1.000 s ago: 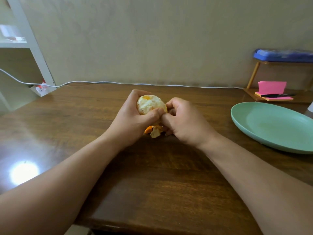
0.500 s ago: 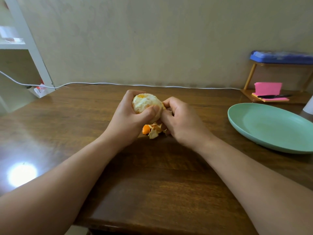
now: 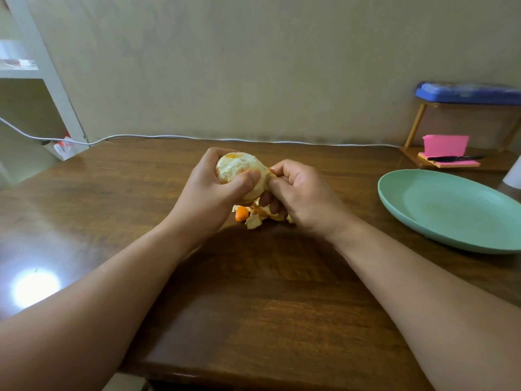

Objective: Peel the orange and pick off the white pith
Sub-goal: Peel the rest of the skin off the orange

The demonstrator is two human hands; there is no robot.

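Note:
A mostly peeled orange (image 3: 238,167), pale with white pith and a little bare flesh on top, is held above the wooden table (image 3: 253,306). My left hand (image 3: 208,193) grips it from the left, thumb across its front. My right hand (image 3: 298,193) pinches a bit of pith or peel at the orange's right side with thumb and forefinger, the other fingers curled. Under both hands lies a small heap of torn orange peel (image 3: 253,215); part of it is hidden by my right hand.
A light green plate (image 3: 451,213) sits on the table to the right. Behind it stands a small wooden rack with pink sticky notes (image 3: 445,146), a black pen and a blue box on top. A white cable (image 3: 169,136) runs along the wall; a white shelf stands at left.
Both hands have shifted slightly left and up with the orange. My right hand's finger and thumb now pull at the orange's right side, and more of the peel heap shows below.

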